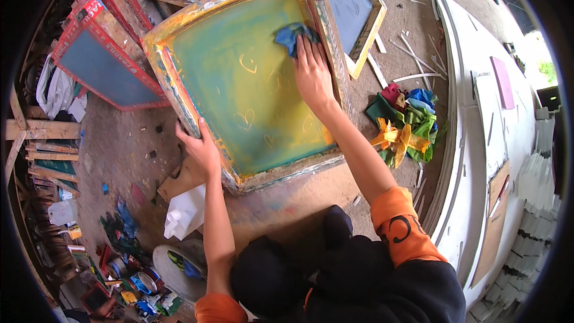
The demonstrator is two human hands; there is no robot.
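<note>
A wooden-framed printing screen [224,72] lies tilted before me, its mesh stained green and yellow with small heart-like outlines. Near its upper right corner, my right hand [313,72] presses a blue rag [291,36] against the mesh, fingers stretched over the cloth. At the lower left, my left hand [201,146] grips the paint-crusted frame, thumb on top and fingers around the outer edge. Part of the rag is hidden under my right fingers.
Red-taped screens [110,63] lean at the left; another framed screen [347,6] lies behind. Coloured rags [406,121] heap on the floor at right, beside large white sheets [478,119]. A white jug [184,212] stands near my left forearm, with paint cans [143,281] beyond.
</note>
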